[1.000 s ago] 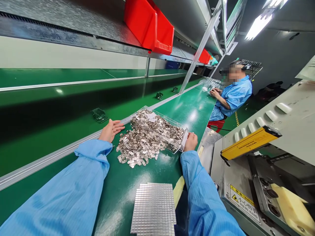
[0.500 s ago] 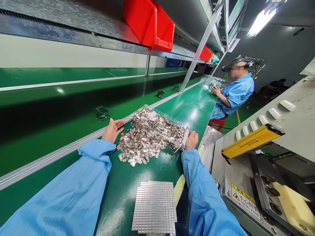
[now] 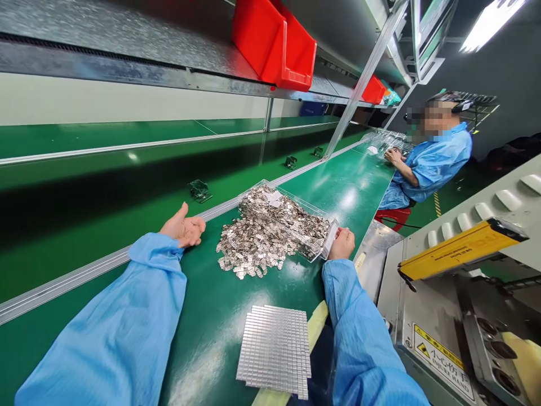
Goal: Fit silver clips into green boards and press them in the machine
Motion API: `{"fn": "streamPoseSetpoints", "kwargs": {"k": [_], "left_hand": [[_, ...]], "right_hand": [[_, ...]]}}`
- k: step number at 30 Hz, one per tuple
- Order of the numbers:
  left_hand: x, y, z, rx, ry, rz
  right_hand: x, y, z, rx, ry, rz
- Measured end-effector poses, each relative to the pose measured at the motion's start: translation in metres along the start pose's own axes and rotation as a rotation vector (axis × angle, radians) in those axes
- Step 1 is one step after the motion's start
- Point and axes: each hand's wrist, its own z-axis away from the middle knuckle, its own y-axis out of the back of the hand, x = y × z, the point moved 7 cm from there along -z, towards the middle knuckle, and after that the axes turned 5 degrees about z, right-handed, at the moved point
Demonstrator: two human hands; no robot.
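A clear plastic tray (image 3: pixel 328 239) lies tilted on the green bench, and a heap of several small shiny metal pieces (image 3: pixel 266 238) spills from it toward me. My right hand (image 3: pixel 342 244) is closed on the tray's near right corner. My left hand (image 3: pixel 185 229) rests palm up on the bench to the left of the heap, fingers curled loosely with nothing in it. A flat silver gridded plate (image 3: pixel 275 349) lies near the bench's front edge between my blue sleeves.
A grey machine with a yellow bar (image 3: pixel 460 249) and a warning label stands at my right. A conveyor belt (image 3: pixel 97 197) carrying small dark parts runs behind the bench. Red bins (image 3: pixel 274 42) hang above. A person in blue (image 3: pixel 431 163) sits farther along.
My left hand has turned palm up and drawn back from the heap to the left. The view has shifted slightly. My right hand stays on the tray.
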Motion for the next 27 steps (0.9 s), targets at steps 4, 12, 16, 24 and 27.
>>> {"fn": "streamPoseSetpoints", "kwargs": {"k": [4, 12, 16, 24, 27], "left_hand": [[0.001, -0.005, 0.004, 0.028, -0.01, 0.014], [0.017, -0.003, -0.007, 0.213, -0.374, 0.177], [0.021, 0.001, -0.005, 0.348, -0.558, 0.306], [0.012, -0.002, -0.004, 0.502, -0.64, 0.375], [0.008, -0.007, -0.011, 0.5, -0.633, 0.341]], "right_hand": [[0.0, -0.001, 0.0, -0.002, 0.001, -0.02], [0.003, -0.002, -0.003, 0.004, 0.009, -0.027], [0.005, -0.003, -0.004, 0.0, 0.013, -0.033], [0.006, -0.003, -0.004, 0.011, 0.011, -0.049], [0.006, -0.003, -0.004, 0.01, 0.012, -0.051]]}}
